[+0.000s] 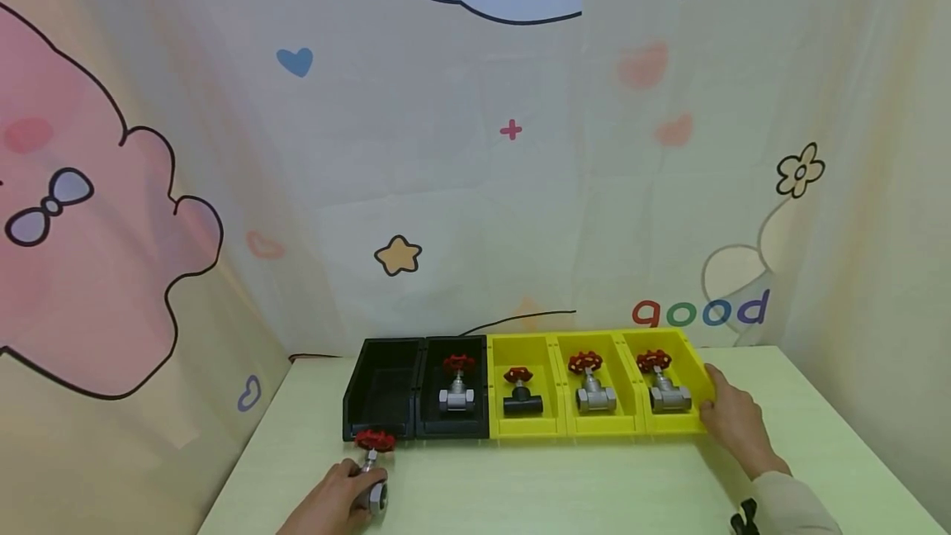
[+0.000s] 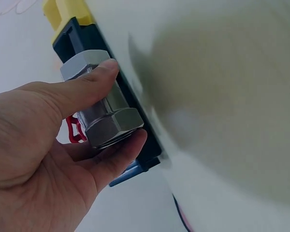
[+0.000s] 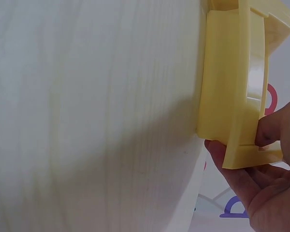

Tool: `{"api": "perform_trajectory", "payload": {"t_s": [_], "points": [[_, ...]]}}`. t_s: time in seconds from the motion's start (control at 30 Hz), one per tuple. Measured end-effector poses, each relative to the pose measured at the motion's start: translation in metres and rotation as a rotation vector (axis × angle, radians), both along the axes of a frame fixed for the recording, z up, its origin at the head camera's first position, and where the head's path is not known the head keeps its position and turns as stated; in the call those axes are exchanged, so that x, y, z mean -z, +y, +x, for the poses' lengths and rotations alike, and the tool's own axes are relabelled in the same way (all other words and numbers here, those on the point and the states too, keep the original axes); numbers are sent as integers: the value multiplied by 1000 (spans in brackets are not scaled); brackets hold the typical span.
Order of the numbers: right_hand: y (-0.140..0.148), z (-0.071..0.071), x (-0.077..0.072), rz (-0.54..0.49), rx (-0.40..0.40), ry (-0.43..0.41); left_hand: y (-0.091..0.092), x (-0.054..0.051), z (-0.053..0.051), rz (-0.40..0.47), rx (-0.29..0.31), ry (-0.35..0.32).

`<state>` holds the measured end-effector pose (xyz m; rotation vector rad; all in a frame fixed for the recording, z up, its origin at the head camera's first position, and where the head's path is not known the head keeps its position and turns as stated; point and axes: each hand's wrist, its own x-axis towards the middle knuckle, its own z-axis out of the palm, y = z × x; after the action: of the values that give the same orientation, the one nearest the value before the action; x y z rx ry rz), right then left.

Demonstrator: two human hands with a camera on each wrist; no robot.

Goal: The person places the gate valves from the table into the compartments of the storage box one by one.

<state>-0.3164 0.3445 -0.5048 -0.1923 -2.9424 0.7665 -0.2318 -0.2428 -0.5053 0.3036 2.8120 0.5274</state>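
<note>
My left hand (image 1: 330, 502) grips a metal gate valve (image 1: 378, 499) with a red handwheel (image 1: 375, 440), just in front of the leftmost black bin (image 1: 379, 431). In the left wrist view, thumb and fingers pinch the valve's silver hex-ended body (image 2: 108, 104), and the handwheel is mostly hidden behind the hand. At the far end of the row, my right hand (image 1: 739, 428) holds the outer side wall of the rightmost yellow bin (image 1: 697, 382). The right wrist view has the thumb inside that bin's wall (image 3: 222, 72) and the fingers outside.
The second black bin holds a silver valve (image 1: 456, 399). A dark-bodied valve (image 1: 523, 403) lies in the left yellow bin, silver valves in the middle (image 1: 596, 399) and right (image 1: 670, 397) ones. The row stands on a pale table (image 1: 557, 485) before a printed curtain (image 1: 461, 188).
</note>
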Motion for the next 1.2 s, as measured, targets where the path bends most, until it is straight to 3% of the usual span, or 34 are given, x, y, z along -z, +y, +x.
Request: {"api": "perform_trajectory", "payload": {"t_s": [0.17,0.37,0.73,1.2], "points": [[-1,0,-2,5,-1,2,3,-10,3,-10,-22,21],[-1,-2,-2,4,1,-9,1,-21,5,-12,-7,138],[0,-6,-3,10,-3,17,-2,-39,-4,-57,-3,268],[0,-3,0,13,7,-8,-3,-38,-18,-33,42,380]]}}
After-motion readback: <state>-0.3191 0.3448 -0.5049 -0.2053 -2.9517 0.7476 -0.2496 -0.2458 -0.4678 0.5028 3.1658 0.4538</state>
